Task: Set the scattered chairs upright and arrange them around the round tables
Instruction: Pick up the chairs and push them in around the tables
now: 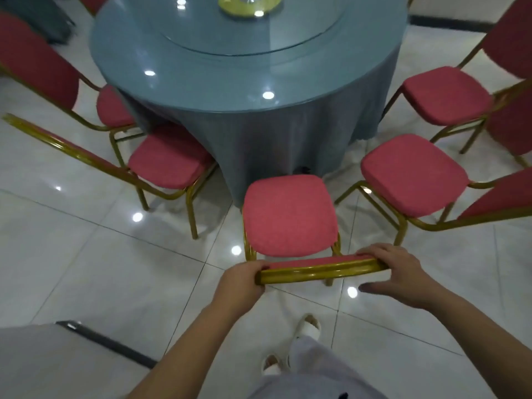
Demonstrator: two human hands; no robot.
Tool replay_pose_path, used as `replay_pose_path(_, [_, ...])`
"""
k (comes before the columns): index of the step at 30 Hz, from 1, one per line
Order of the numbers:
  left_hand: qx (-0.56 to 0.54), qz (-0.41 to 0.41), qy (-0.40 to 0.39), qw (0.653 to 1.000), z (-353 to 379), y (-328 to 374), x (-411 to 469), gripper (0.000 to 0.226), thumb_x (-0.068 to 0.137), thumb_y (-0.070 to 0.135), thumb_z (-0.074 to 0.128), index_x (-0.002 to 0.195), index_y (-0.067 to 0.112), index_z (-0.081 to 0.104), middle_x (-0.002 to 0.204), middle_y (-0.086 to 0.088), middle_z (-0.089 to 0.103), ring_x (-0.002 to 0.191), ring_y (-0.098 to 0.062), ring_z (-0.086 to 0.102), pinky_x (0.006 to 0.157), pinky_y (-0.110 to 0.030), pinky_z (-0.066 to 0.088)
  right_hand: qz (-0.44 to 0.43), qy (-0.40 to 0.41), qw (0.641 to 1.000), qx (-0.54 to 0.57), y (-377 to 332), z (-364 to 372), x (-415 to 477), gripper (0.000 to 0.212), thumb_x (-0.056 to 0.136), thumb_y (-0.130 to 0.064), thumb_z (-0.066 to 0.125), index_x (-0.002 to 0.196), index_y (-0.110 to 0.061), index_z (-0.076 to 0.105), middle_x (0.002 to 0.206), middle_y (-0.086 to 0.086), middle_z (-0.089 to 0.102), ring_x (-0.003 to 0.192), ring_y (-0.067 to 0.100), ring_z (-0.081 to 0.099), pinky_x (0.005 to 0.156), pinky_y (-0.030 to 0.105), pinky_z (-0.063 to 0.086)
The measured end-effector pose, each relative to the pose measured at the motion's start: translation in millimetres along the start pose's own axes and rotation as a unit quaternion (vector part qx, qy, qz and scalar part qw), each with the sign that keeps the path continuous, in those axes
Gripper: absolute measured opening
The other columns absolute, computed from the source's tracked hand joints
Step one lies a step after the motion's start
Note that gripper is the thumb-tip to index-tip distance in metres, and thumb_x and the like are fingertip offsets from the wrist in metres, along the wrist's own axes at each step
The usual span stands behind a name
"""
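The left hand (243, 276) grips the left end of the gilt top rail (319, 272) of the centre chair (289, 214), thumb over and fingers under. The right hand (397, 272) holds the rail's right end, fingers curled over it and thumb stretched out below. The chair stands upright on the glossy tiled floor (86, 269), with its seat facing the round table (230, 82) and its front edge just beside the hanging cloth. Handling, as judged: the tubular metal frame looks stiff and moderately light. The padded seat and back are soft and give no firm hold, so the rail's two ends are the sound places to grip. The polished tiles should let the legs slide readily, so a steady two-handed push with light lift at the rear seems apt, taking care not to trap the cloth. Count, left to right: a first chair (113, 106) tucked partly under the cloth, a second chair (169, 156), the centre chair, a fourth chair (414, 174) and a fifth chair (446, 95), making five upright seats. Cut-off red backs at the upper left edge (92, 1) and upper right edge (511, 33) suggest more chairs. There is one table, bearing one glass turntable (230, 30), and two hands.
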State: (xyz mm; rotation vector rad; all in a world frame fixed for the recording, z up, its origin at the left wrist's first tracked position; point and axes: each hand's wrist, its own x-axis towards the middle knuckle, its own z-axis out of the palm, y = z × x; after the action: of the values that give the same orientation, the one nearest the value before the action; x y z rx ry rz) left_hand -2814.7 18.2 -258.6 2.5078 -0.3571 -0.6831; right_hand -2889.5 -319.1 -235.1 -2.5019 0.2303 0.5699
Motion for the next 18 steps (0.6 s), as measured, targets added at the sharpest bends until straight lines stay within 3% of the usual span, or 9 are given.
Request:
replay_pose_path(3, [0.016,-0.002,-0.003,1.000,1,-5,-2,0.041,0.083,0.012,0.058,0.114,0.037,0.067,0.099,0.007,0.068,0.091,-0.017,0.062,0.070,-0.026,0.048,0.025,0.074,0.997,0.002,-15,11,4,0.028,0.075,-0.025,0.084,0.097,-0.030,0.068,0.095,-0.004,0.065,0.093,0.018,0.060,0.085,0.047,0.051])
replay_pose_path(6, [0.031,-0.007,-0.003,0.999,2,-3,-2,0.033,0.081,0.008,0.053,0.104,0.026,0.069,0.093,0.002,0.067,0.084,-0.021,0.061,0.068,-0.030,0.051,0.063,0.105,0.992,0.004,-24,19,4,0.021,0.076,-0.016,0.083,0.094,-0.017,0.072,0.089,0.003,0.065,0.086,0.023,0.061,0.079,0.044,0.053])
replay_pose_path(11, [0.047,-0.007,0.011,0.999,4,-8,-3,0.019,0.082,0.011,0.053,0.087,0.028,0.061,0.084,0.005,0.063,0.078,-0.020,0.060,0.058,-0.028,0.041,0.079,0.101,0.991,-0.025,-27,24,3,0.017,0.078,-0.006,0.076,0.087,-0.017,0.068,0.081,0.002,0.063,0.078,0.020,0.060,0.067,0.032,0.047])
replay_pose_path(14, [0.024,-0.025,0.040,0.999,1,-14,2,0.025,0.083,0.012,0.052,0.094,0.030,0.067,0.084,0.008,0.065,0.077,-0.016,0.060,0.057,-0.026,0.042,0.074,0.095,0.991,-0.054,-35,22,15,0.018,0.081,-0.003,0.068,0.084,-0.021,0.067,0.078,0.000,0.062,0.076,0.019,0.059,0.067,0.034,0.051])
replay_pose_path(18, [0.024,-0.050,0.056,0.997,-16,-24,22,0.029,0.082,0.012,0.053,0.095,0.033,0.068,0.083,0.010,0.065,0.076,-0.012,0.061,0.061,-0.029,0.048,0.068,0.091,0.990,-0.083,-50,18,48,0.016,0.086,-0.012,0.063,0.082,-0.026,0.066,0.079,-0.003,0.061,0.081,0.020,0.058,0.075,0.040,0.053])
